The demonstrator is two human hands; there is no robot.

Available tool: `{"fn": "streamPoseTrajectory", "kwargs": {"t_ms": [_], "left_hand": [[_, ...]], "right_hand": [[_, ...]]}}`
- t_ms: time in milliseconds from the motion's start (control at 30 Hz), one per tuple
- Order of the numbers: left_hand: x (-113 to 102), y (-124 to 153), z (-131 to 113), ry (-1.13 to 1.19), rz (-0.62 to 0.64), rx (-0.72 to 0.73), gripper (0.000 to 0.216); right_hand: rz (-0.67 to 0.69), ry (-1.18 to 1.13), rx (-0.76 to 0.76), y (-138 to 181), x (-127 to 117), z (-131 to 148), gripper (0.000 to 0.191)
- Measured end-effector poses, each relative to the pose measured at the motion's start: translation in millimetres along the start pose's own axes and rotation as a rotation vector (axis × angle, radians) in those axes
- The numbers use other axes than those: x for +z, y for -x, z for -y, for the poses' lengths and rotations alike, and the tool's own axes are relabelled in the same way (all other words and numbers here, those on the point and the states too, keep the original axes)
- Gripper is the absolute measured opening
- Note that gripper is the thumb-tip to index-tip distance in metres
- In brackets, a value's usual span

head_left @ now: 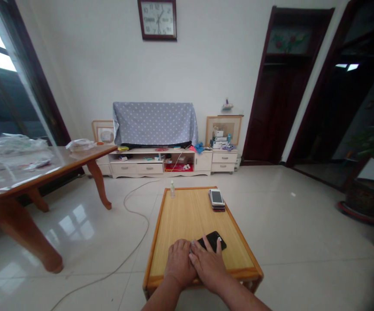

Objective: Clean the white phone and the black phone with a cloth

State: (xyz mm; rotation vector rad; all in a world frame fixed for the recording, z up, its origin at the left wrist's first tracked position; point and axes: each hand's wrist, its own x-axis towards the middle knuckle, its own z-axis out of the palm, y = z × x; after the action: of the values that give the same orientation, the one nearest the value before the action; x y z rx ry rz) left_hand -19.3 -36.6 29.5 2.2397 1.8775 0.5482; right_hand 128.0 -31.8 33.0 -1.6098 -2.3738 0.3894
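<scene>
A black smartphone [212, 238] lies at a slant on the near half of a low wooden table [187, 216]. My left hand [180, 261] is closed, its fingers bent together over the phone's left end. Spread across the phone's face are the fingers of my right hand [208, 262], whose thumb side meets the left hand. Small white patches show by the right fingertips; what they are I cannot make out. Farther along the table, at the right edge, sits a stack of several phones [217, 198], a white-framed one on top. A small clear bottle [172, 189] stands at the far left corner.
A larger wooden table [77, 154] with plastic bags [18, 149] is on the left. A cable [144, 216] runs over the tiled floor. Against the wall is a white cabinet [203, 162] below a cloth-covered object [154, 123]. A potted plant [368, 194] stands right.
</scene>
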Motion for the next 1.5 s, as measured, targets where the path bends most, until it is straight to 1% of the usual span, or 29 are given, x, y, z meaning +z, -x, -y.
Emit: {"fn": "streamPoseTrajectory", "kwargs": {"t_ms": [67, 167, 233, 367, 500, 567, 667, 733, 800, 867, 933, 967, 1000, 1133, 1167, 1233, 1300, 1367, 1433, 1467, 1500], "left_hand": [[-0.4, 0.0, -0.1, -0.002, -0.007, 0.013, 0.034], [0.1, -0.1, -0.2, 0.007, -0.025, 0.025, 0.042], [0.8, 0.1, 0.1, 0.012, -0.032, 0.027, 0.042], [0.5, 1.3, 0.6, 0.003, -0.033, 0.028, 0.035], [-0.6, 2.5, 0.9, -0.031, 0.022, 0.013, 0.032], [0.7, 2.8, 1.7, -0.041, 0.029, 0.005, 0.036], [5.4, 3.2, 4.4, -0.028, -0.021, -0.012, 0.045], [8.6, 3.4, 6.1, -0.011, -0.047, -0.005, 0.054], [10.8, 3.4, 7.1, 0.0, -0.052, 0.007, 0.065], [11.9, 2.8, 7.3, -0.002, -0.045, 0.004, 0.071], [12.3, 1.7, 7.3, -0.002, -0.039, 0.009, 0.073], [12.4, 1.1, 7.3, -0.003, -0.033, 0.013, 0.074], [12.6, 0.5, 7.4, -0.005, -0.028, 0.014, 0.074], [12.8, -1.3, 7.8, -0.023, -0.003, -0.013, 0.065], [12.5, -1.5, 7.8, -0.024, 0.002, -0.019, 0.064], [11.4, -1.6, 7.3, -0.02, 0.007, -0.02, 0.064], [9.8, -1.5, 6.3, -0.013, 0.004, -0.012, 0.069], [8.2, -1.2, 5.3, -0.012, 0.003, -0.001, 0.078], [7.2, -1.0, 4.7, -0.015, 0.004, 0.005, 0.081], [7.0, -1.0, 4.6, -0.017, 0.007, 0.002, 0.081], [7.1, -1.1, 4.7, -0.019, 0.01, -0.003, 0.081]], "right_hand": [[0.0, 0.009, 0.07, -2.4, -1.7, -4.9, 0.057], [-0.01, 0.03, 0.233, -8.1, -4.2, -14.9, 0.059], [-0.013, 0.045, 0.265, -9.2, -2.9, -17.2, 0.06], [-0.009, 0.026, 0.183, -1.2, 4.5, -5.5, 0.057], [0.018, -0.042, 0.064, 9.3, 5.7, 11.9, 0.055], [0.038, -0.066, 0.043, 11.0, 2.7, 14.9, 0.055], [0.061, -0.078, 0.068, 7.9, -3.3, 7.9, 0.057], [0.065, -0.058, 0.117, 3.2, -7.3, -4.1, 0.059], [0.048, -0.031, 0.209, -1.9, -10.6, -18.6, 0.061], [0.015, -0.01, 0.325, -5.6, -12.2, -30.6, 0.062], [-0.001, 0.005, 0.389, -6.3, -10.8, -34.6, 0.062], [0.002, 0.011, 0.38, -5.3, -8.8, -32.9, 0.062], [0.013, 0.013, 0.341, -3.4, -6.0, -28.8, 0.061], [0.056, -0.037, 0.062, 6.6, 6.2, -5.7, 0.056], [0.063, -0.052, 0.014, 7.7, 7.5, -2.7, 0.055], [0.07, -0.058, -0.012, 5.9, 5.9, -4.5, 0.054], [0.069, -0.028, 0.063, -0.7, 0.1, -15.4, 0.055], [0.047, 0.013, 0.223, -9.3, -6.3, -29.3, 0.056], [0.021, 0.036, 0.374, -15.8, -8.7, -38.2, 0.057], [0.012, 0.039, 0.409, -17.2, -7.6, -38.8, 0.057], [0.009, 0.038, 0.405, -17.1, -5.2, -36.6, 0.056]]}}
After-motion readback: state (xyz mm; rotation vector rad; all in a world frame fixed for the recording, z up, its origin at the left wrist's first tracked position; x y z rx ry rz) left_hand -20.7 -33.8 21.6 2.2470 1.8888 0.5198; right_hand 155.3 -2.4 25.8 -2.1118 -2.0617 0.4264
